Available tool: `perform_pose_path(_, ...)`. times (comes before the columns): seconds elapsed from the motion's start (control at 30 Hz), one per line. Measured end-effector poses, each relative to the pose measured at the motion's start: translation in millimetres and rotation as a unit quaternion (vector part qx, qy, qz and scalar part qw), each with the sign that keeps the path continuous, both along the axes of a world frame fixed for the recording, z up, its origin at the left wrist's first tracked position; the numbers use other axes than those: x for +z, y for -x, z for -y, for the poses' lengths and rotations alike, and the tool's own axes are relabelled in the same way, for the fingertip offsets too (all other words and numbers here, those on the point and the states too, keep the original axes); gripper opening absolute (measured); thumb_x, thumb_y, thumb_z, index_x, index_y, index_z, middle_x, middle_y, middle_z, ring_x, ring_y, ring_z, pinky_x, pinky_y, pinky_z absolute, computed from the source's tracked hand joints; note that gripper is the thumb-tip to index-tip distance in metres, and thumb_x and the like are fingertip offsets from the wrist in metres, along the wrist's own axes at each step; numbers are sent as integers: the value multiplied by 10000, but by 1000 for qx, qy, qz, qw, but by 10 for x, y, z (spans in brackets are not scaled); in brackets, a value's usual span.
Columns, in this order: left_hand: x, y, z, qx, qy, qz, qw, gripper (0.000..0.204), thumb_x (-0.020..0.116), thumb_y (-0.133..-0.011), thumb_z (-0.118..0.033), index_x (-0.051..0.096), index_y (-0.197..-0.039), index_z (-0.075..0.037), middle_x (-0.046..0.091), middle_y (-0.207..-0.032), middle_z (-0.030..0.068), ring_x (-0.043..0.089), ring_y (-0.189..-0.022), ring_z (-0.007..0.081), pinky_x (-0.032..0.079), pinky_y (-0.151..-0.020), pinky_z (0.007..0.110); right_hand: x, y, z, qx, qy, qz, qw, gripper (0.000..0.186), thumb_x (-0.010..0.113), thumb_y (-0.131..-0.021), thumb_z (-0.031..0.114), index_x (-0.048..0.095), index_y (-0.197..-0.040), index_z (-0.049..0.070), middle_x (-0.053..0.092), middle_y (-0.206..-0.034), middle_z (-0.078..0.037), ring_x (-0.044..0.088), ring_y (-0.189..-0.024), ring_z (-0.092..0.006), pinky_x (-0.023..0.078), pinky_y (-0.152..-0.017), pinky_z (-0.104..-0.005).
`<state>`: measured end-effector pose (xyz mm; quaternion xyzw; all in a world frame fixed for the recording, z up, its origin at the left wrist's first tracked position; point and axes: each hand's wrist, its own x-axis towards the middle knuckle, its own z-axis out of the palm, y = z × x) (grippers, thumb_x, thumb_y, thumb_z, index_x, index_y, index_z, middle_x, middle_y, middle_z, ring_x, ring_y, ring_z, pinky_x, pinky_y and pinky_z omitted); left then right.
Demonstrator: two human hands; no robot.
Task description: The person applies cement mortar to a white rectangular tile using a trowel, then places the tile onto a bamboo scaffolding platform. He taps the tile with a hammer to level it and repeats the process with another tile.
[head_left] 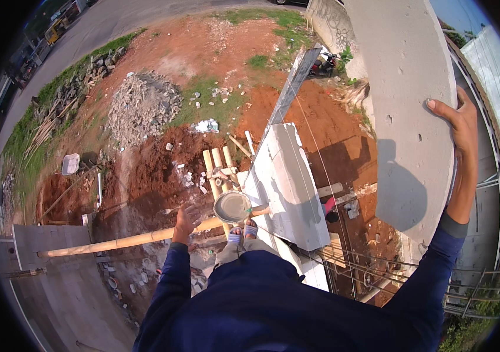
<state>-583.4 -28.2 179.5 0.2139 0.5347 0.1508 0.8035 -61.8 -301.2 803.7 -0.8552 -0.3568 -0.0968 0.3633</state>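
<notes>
My right hand (pixel 465 120) grips the edge of a grey concrete wall (pixel 411 111) at the right. Its thumb lies on the wall's face, and its other fingers are hidden behind the edge. My left hand (pixel 185 224) is held out over a long bamboo pole (pixel 126 240), fingers apart and holding nothing; I cannot tell whether it touches the pole. Beside my sandalled feet (pixel 243 232) stands a round basin (pixel 232 207) of grey mortar. Right of the basin rises a white block wall (pixel 291 176), with a grey upright board (pixel 291 88) at its far end.
I stand high above red soil on bamboo poles (pixel 213 170). Taut strings run past the block wall. Thin rods (pixel 379 267) cross at the lower right. Below are a rubble heap (pixel 144 105), a wheelbarrow tray (pixel 71 164) and something pink (pixel 329 205). A concrete slab (pixel 62 293) lies left.
</notes>
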Motion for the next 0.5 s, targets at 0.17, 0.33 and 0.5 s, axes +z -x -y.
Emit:
perform_pose_path(0.17, -1259, 1813, -6, -4, -6, -47, 999, 845, 587, -964, -691, 498, -1523, -64, 587, -1435, 215, 612, -1225, 379, 445, -1062, 627, -882, -430, -157, -8, 19, -118, 993, 768, 915, -656, 230, 642, -1278, -126, 769, -1025, -250, 768, -849, -299, 609, -825, -385)
perform_pose_path(0.33, -1526, 1842, 926, -43, 16, -172, 984, 689, 664, -932, -666, 601, -1315, -98, 666, -1139, 120, 674, -986, 306, 524, -833, 561, -1909, -1017, -74, -98, 202, -70, 972, 799, 946, -630, 263, 650, -1282, -90, 776, -1094, -278, 767, -1013, -397, 578, -958, -442)
perform_pose_path(0.5, -1500, 2284, 1202, -92, -17, -241, 966, 594, 678, -940, -603, 643, -1270, -111, 692, -1086, 87, 678, -899, 259, 524, -733, 499, -3096, -992, -212, -80, 266, -145, 950, 957, 964, -597, 344, 589, -1357, -101, 762, -1123, -302, 742, -1086, -448, 565, -982, -473)
